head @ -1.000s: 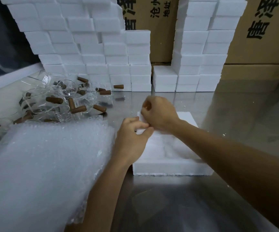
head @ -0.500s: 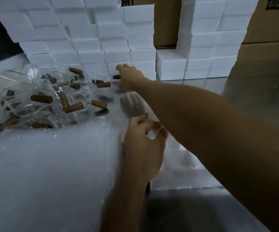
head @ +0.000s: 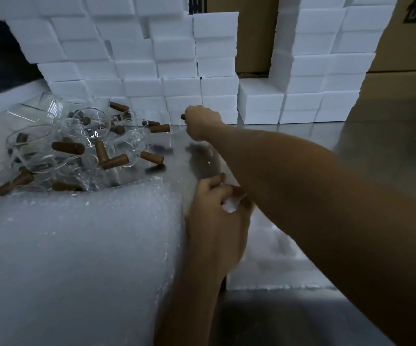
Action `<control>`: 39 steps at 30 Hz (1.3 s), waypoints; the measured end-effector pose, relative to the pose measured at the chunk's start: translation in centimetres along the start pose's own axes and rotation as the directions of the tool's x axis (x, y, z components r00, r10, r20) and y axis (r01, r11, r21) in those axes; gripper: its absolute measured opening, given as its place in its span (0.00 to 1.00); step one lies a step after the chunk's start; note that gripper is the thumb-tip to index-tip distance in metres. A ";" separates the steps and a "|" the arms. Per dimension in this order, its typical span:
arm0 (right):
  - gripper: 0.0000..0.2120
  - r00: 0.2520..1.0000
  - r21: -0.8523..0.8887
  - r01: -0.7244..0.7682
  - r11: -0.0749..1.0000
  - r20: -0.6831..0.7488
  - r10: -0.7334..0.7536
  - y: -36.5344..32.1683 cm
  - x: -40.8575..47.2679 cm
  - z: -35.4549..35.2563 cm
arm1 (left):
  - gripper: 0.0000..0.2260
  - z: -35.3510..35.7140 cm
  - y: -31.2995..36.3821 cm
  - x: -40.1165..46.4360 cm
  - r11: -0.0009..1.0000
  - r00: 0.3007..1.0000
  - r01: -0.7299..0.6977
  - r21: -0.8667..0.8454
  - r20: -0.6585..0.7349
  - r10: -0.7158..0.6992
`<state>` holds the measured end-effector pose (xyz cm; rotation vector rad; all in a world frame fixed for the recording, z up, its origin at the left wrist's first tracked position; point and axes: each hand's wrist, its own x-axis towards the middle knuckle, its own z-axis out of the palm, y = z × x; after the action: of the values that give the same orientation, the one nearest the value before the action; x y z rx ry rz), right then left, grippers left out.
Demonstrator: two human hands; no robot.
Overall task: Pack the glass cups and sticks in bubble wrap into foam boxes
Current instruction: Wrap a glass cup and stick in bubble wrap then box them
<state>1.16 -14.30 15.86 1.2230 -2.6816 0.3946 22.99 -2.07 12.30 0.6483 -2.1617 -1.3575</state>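
Observation:
A heap of clear glass cups [head: 84, 136] with brown stick handles [head: 68, 147] lies at the left on the steel table. My right hand [head: 202, 122] is stretched out to the heap's right edge, fingers closed on a brown handle whose end pokes out at its left; the glass it belongs to is barely visible. My left hand [head: 218, 221] rests on the near-left corner of a white foam box [head: 272, 275] in front of me, fingers curled around a bit of white foam. A thick stack of bubble wrap [head: 77, 258] fills the lower left.
White foam boxes [head: 137, 68] are stacked in a wall at the back, with a second stack [head: 322, 71] to the right. Brown cardboard cartons [head: 406, 78] stand behind them. The steel table [head: 377, 151] shows at the right.
My right hand left the foam box, reached forward to the cup heap and closed on a brown handle. My left hand stayed at the box corner.

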 end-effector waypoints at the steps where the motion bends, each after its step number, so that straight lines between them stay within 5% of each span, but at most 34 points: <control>1: 0.08 1.000 0.007 -0.002 1.000 -0.022 0.002 0.3 -0.5 -0.5 | 0.09 -0.1 0.0 0.0 1.000 1.000 0.014 0.021 0.001 -0.014; 15: 0.12 0.977 0.244 0.082 0.966 -0.209 -0.030 4.7 -17.2 -10.3 | 0.04 -0.8 -0.1 0.3 0.999 0.999 -0.031 -0.019 0.016 0.032; 21: 0.11 0.969 0.467 0.082 0.880 -0.245 0.040 6.5 -27.0 -11.0 | 0.13 -1.0 0.8 -0.3 0.998 0.993 -0.059 0.035 -0.104 0.062; 26: 0.09 0.964 0.521 0.063 0.851 -0.252 0.083 8.7 -31.6 -11.0 | 0.10 -1.1 3.5 -1.7 0.961 0.935 -0.260 0.092 -0.223 0.275; 32: 0.10 0.927 0.532 0.167 0.830 -0.371 0.051 8.7 -33.3 -12.1 | 0.37 -1.0 6.1 -4.4 0.860 0.873 -0.483 0.166 0.006 0.489; 39: 0.09 0.902 0.434 0.275 0.858 -0.425 -0.074 8.5 -34.6 -11.4 | 0.36 -2.0 4.5 -5.7 0.852 0.865 -0.496 0.169 0.015 0.501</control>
<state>17.68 19.18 16.28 1.3187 -2.1582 1.2050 28.04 1.95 16.21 0.1334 -2.2252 -0.8879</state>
